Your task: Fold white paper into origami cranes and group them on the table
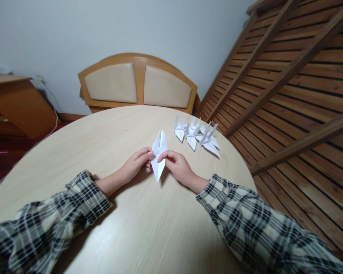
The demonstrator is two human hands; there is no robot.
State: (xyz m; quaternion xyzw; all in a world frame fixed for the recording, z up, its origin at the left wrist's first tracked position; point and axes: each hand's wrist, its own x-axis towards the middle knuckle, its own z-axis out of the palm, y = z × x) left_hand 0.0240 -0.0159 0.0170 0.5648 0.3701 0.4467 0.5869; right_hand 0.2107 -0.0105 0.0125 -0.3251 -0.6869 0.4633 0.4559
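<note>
A white sheet of paper folded into a long diamond [159, 146] is held upright just above the table, its upper end split into two points. My left hand [137, 163] pinches its left edge near the middle. From the right, my right hand [178, 167] grips the other edge, thumb lying across the front face. The fingers behind the paper are partly hidden. Beyond my right hand, several finished white paper cranes [192, 134] stand bunched together on the table.
The round pale wooden table [125, 228] spreads beneath both arms. Behind it stands a wooden headboard [140, 83] with two cream panels. A slatted wooden frame [288, 87] leans along the right, and a wooden desk [20, 102] is at the left.
</note>
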